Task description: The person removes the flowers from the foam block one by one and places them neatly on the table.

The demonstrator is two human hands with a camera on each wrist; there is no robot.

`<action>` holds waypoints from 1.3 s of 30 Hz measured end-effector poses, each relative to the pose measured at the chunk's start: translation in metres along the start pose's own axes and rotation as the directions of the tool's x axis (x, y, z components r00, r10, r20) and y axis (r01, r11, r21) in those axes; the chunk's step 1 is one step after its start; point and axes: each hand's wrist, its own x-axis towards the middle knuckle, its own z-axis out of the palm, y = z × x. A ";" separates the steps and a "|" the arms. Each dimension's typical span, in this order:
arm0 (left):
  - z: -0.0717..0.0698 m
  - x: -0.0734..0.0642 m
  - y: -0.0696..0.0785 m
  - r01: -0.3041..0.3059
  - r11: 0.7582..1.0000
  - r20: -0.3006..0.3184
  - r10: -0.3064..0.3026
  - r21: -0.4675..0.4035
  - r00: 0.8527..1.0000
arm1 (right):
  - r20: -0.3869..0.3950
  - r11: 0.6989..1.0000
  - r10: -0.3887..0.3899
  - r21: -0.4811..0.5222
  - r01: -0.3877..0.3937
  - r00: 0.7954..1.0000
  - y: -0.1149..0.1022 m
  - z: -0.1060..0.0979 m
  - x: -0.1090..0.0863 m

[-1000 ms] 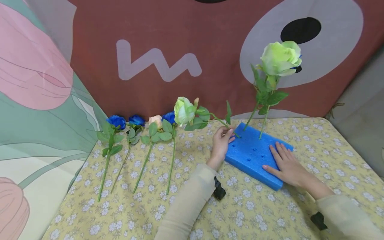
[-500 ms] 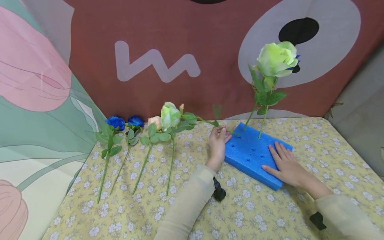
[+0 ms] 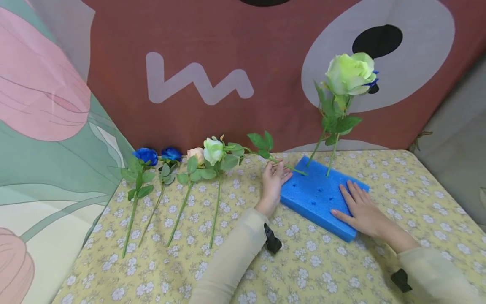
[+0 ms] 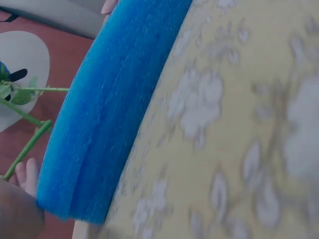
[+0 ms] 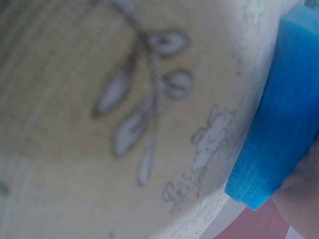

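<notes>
My left hand (image 3: 272,181) pinches the green stem of a pale green artificial rose (image 3: 214,151) at the left corner of a blue foam block (image 3: 319,202). The rose lies nearly flat, its bloom pointing left, and its stem end (image 3: 301,172) overlaps the foam's top. My right hand (image 3: 360,211) rests with fingers spread on the block's right side. Two stems stand in the foam: a large pale green rose (image 3: 351,75) and, mostly hidden behind it, a blue flower (image 3: 373,79). Several small holes dot the foam top. In the left wrist view the foam's side (image 4: 109,99) fills the middle.
Left of the block, a blue rose (image 3: 146,156), a second blue rose (image 3: 172,153) and a peach rose (image 3: 195,155) lie on the floral tablecloth (image 3: 159,274). One more stem (image 3: 215,215) lies beside them, its bloom hidden. A printed cloth backdrop (image 3: 197,33) rises behind the table.
The held rose has tipped down and left, its bloom now over the lying stems. My left hand has shifted slightly left. The right hand stays on the foam.
</notes>
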 end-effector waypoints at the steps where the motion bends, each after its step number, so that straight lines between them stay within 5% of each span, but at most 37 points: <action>1: -0.002 0.000 0.001 0.014 1.000 0.006 -0.014 0.005 1.000 | 0.001 1.000 0.002 0.001 -0.002 1.000 0.000 0.000 0.000; 12: -0.019 -0.006 0.024 0.152 0.982 0.042 -0.157 0.115 0.987 | 0.028 1.000 0.006 -0.003 -0.006 1.000 0.002 -0.001 -0.001; 39: -0.066 -0.027 0.056 0.210 0.899 0.170 -0.293 0.385 0.941 | 0.038 0.997 -0.070 -0.029 0.071 0.997 0.018 -0.007 0.000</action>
